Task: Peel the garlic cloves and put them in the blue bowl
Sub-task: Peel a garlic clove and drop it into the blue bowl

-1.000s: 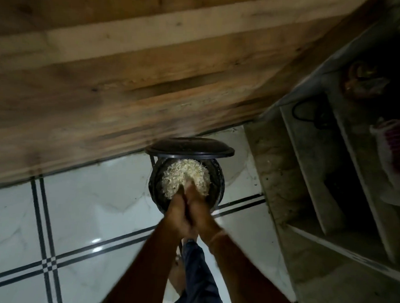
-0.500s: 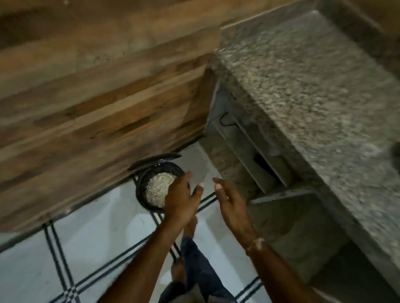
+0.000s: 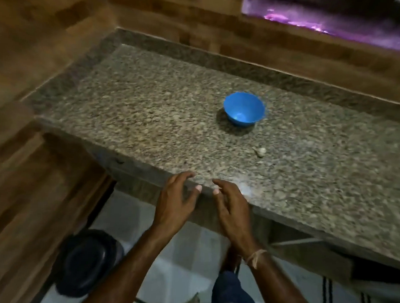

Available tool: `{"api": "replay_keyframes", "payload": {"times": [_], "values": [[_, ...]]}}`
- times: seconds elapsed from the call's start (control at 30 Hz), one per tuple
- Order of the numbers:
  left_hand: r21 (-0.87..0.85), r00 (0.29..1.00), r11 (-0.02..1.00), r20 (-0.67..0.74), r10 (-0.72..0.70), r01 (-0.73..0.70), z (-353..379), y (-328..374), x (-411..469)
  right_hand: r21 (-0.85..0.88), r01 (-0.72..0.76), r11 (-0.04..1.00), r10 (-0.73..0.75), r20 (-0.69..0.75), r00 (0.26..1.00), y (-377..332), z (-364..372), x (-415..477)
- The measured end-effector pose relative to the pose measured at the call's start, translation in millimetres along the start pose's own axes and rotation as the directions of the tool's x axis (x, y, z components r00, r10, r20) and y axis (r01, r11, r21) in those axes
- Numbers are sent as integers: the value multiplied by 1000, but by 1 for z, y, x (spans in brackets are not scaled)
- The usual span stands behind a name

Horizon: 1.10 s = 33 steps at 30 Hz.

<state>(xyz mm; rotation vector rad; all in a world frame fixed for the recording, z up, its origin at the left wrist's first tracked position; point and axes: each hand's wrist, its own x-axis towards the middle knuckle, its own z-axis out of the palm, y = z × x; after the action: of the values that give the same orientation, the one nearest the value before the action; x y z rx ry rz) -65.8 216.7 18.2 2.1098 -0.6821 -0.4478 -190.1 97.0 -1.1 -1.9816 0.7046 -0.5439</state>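
The left hand [image 3: 174,202] and right hand [image 3: 231,204] hover empty, fingers loosely spread, at the countertop's [image 3: 150,104] near edge. The blue bowl [image 3: 244,107], toward the far edge, looks empty. A likely garlic clove [image 3: 260,151] lies nearer, so the task seems barely begun.

- Bowl [image 3: 244,112] on the counter [image 3: 151,99].
- Garlic clove [image 3: 260,151] near it, at its 5 o'clock.
- Left hand [image 3: 174,200] and right hand [image 3: 232,204] side by side at the counter's front edge.
- Bin [image 3: 84,263] on the floor [image 3: 190,264], at their 7 o'clock.
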Motion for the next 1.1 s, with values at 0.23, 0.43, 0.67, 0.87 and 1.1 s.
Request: {"api": "replay_keyframes", "payload": {"times": [0.23, 0.43, 0.67, 0.87, 1.1], "values": [[7, 994, 999, 99, -35, 34, 124, 71, 80, -51, -150, 987, 146, -68, 987, 87, -120, 71], [159, 990, 987, 134, -35, 13, 191, 79, 127, -218, -173, 960, 169, -38, 985, 146, -162, 124], [261, 994, 965, 109, 4, -33, 218, 70, 153, -454, -151, 878, 179, 19, 984, 183, -153, 180], [285, 984, 952, 164, 68, -113, 213, 65, 166, -561, -180, 808, 215, -4, 977, 168, -143, 197], [172, 992, 981, -75, 102, -88, 172, 101, 223, -613, -233, 755, 257, -49, 965, 164, -135, 206]]}}
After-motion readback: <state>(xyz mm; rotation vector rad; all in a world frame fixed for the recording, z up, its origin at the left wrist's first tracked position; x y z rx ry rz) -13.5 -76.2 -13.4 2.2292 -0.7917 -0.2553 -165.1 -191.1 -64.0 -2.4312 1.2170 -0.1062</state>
